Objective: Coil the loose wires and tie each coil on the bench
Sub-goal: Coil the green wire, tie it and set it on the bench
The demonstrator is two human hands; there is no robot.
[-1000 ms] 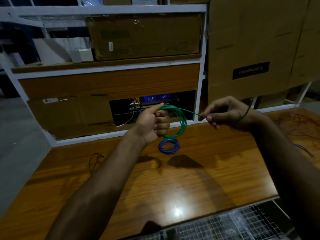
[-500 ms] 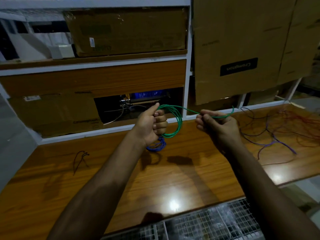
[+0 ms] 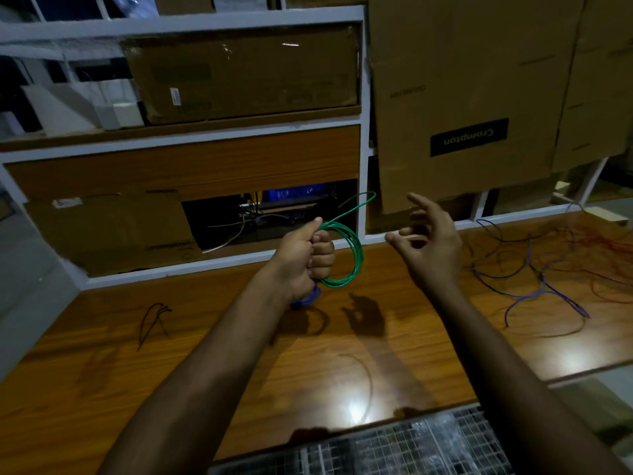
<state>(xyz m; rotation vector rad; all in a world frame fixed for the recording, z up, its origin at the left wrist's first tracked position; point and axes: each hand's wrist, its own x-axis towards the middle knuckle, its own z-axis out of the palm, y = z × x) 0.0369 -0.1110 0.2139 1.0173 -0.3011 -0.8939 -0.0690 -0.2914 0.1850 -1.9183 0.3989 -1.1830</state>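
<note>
Left hand (image 3: 305, 257) clenched around the green wire coil (image 3: 346, 257), held upright above the wooden surface (image 3: 239, 354), loose end (image 3: 359, 202) sticking up to the right. Right hand (image 3: 428, 245) released, fingers spread, grasping nothing, just beside the coil. Blue coil (image 3: 308, 298) half hidden beneath the left wrist. Tangle of purple and red loose wires (image 3: 548, 269) lying at far right.

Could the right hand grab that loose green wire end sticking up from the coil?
Probably yes. The right hand is open and empty, beside the free end of the green wire, which juts up from the coil that the left hand grips. Nothing lies between them.
</note>
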